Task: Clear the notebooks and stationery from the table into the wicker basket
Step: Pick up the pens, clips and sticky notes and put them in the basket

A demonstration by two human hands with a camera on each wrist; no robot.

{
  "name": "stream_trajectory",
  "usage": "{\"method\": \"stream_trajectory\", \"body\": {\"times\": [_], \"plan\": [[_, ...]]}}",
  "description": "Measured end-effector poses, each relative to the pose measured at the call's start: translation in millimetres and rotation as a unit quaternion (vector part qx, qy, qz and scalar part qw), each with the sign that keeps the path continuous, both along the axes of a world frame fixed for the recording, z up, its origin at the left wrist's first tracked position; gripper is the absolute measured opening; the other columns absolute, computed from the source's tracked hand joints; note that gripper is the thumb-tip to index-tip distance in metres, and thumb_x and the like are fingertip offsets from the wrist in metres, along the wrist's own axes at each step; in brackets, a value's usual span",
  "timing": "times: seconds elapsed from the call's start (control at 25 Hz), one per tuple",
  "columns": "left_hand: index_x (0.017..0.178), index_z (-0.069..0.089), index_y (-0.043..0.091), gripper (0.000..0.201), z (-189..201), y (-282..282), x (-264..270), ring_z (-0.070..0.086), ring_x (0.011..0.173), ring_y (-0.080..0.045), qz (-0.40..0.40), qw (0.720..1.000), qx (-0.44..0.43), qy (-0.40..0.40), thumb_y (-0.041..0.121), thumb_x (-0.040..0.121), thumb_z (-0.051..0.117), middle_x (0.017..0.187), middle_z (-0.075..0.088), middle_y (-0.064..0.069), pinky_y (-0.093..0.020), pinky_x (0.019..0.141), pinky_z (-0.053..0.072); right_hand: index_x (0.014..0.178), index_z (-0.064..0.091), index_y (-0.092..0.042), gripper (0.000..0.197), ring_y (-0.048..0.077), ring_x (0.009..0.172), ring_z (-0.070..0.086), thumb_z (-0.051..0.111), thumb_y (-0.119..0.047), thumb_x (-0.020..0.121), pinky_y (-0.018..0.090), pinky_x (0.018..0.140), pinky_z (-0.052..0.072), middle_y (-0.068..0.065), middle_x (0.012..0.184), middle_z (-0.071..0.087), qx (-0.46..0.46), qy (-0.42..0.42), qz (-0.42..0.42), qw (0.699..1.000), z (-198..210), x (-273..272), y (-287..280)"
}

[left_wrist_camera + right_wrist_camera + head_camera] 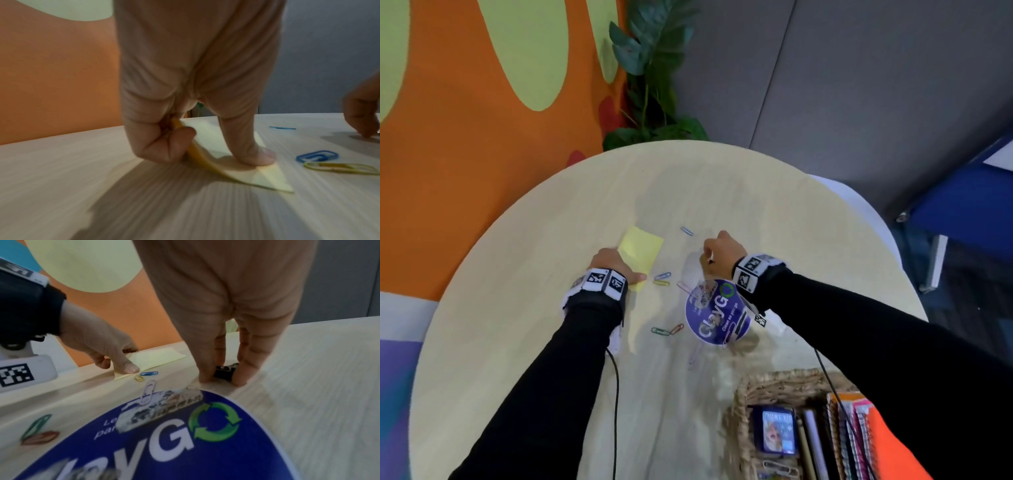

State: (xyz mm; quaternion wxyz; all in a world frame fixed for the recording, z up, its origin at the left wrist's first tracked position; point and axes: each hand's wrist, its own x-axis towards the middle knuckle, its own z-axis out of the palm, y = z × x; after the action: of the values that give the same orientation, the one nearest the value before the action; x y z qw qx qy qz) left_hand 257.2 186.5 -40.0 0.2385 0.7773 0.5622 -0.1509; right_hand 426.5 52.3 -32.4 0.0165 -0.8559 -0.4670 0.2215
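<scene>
Nearest us in the head view, the wicker basket (748, 401) at five o'clock held notebooks (852, 435). At eleven o'clock from it, our left hand (616, 265) met the yellow sticky pad (642, 248); our right hand (722, 251) sat at one o'clock of the round blue sticker (717, 313).

Left wrist view: our thumb pressed the pad while curled fingers (164, 146) lifted its edge.

Right wrist view: our fingertips (205, 378) pinched a small black clip (225, 371) on the table (318, 386).

"ClayGO", "Clean as you go": round sticker (717, 313).
</scene>
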Motion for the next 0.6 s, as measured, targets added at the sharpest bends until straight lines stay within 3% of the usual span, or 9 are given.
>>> {"method": "stream_trajectory", "body": {"times": [0.16,0.24,0.36,0.48,0.56,0.6], "plan": [[0.115,0.057,-0.005,0.054,-0.9,-4.7,-7.7,0.061,0.108,-0.037,-0.019,1.000,-0.007,-0.010,0.036,0.082,0.070,0.120,0.063,-0.024,-0.036,0.078,0.045,0.104,0.065,0.000,0.027,0.034,0.106,0.060,0.055,-0.021,0.089,0.035,0.087,0.050,0.020,0.115,0.061,-0.042,-0.014,0.020,0.999,4.9,0.2,-0.1],[0.118,0.058,-0.005,0.044,-1.1,-4.7,-13.9,0.060,0.109,-0.041,0.000,0.999,0.005,-0.051,0.027,0.089,0.063,0.121,0.062,-0.027,-0.040,0.083,0.046,0.105,0.067,0.001,0.028,0.033,0.107,0.061,0.061,-0.019,0.087,0.037,0.089,0.051,0.018,0.113,0.065,-0.060,-0.019,0.044,0.997,25.6,0.7,-4.2],[0.120,0.058,-0.006,0.043,2.5,-9.4,-31.1,0.057,0.113,-0.044,0.020,0.996,0.036,-0.075,0.026,0.093,0.057,0.124,0.060,-0.030,-0.044,0.091,0.045,0.101,0.068,-0.001,0.024,0.030,0.104,0.060,0.068,-0.013,0.081,0.031,0.080,0.044,0.011,0.097,0.062,0.003,0.000,0.063,0.998,82.5,-5.4,-34.5],[0.120,0.056,-0.008,0.043,22.5,-19.1,-53.2,0.056,0.111,-0.043,0.051,0.989,0.067,-0.118,0.028,0.095,0.052,0.124,0.058,-0.031,-0.042,0.091,0.046,0.095,0.069,-0.006,0.019,0.022,0.079,0.054,0.068,-0.011,0.076,0.030,0.077,0.042,0.015,0.100,0.062,0.114,0.017,0.092,0.989,137.1,-27.9,-102.2],[0.116,0.058,-0.005,0.037,37.0,-25.1,-71.7,0.063,0.091,-0.037,0.069,0.972,0.057,-0.219,0.025,0.095,0.053,0.120,0.061,-0.029,-0.033,0.076,0.057,0.091,0.069,-0.007,0.018,0.016,0.072,0.051,0.067,-0.008,0.073,0.035,0.078,0.047,0.015,0.097,0.064,0.132,0.061,0.117,0.982,153.8,-51.5,-160.6],[0.115,0.059,-0.001,0.032,45.1,-31.7,-82.1,0.064,0.080,-0.029,0.093,0.950,0.037,-0.297,0.022,0.094,0.054,0.117,0.063,-0.024,-0.022,0.063,0.060,0.090,0.069,-0.009,0.017,0.015,0.071,0.052,0.067,-0.008,0.073,0.036,0.076,0.048,0.013,0.094,0.065,0.110,0.092,0.131,0.981,155.4,-63.8,-188.9]]}}
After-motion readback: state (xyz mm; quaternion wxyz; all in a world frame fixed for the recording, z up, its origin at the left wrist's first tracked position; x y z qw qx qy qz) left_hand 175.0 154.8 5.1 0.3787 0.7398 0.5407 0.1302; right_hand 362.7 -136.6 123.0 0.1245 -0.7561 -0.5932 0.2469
